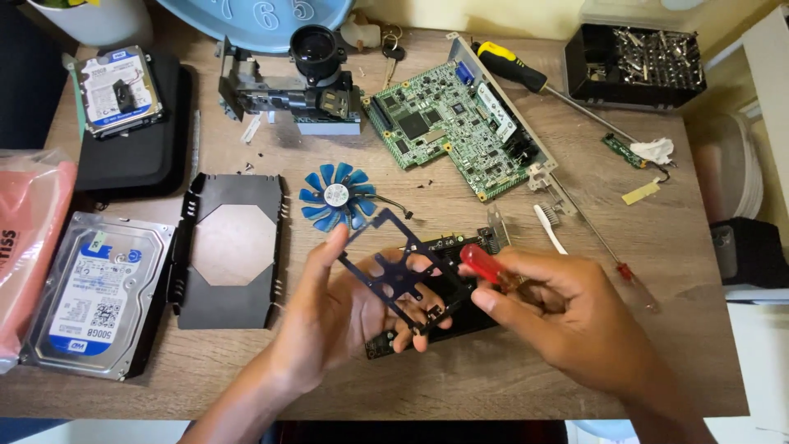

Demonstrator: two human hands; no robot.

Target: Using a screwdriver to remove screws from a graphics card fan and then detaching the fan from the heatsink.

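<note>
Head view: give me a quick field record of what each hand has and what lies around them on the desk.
left hand: holds up a dark metal bracket, tilted
right hand: grips a red-handled screwdriver at the bracket's right edge
under the hands: a black circuit card, mostly hidden
above the bracket: blue fan, lying flat
left of the hands: black cover plate, large hard drive
far side: green circuit board, yellow-handled screwdriver, black screw tray
surface: wooden table
</note>
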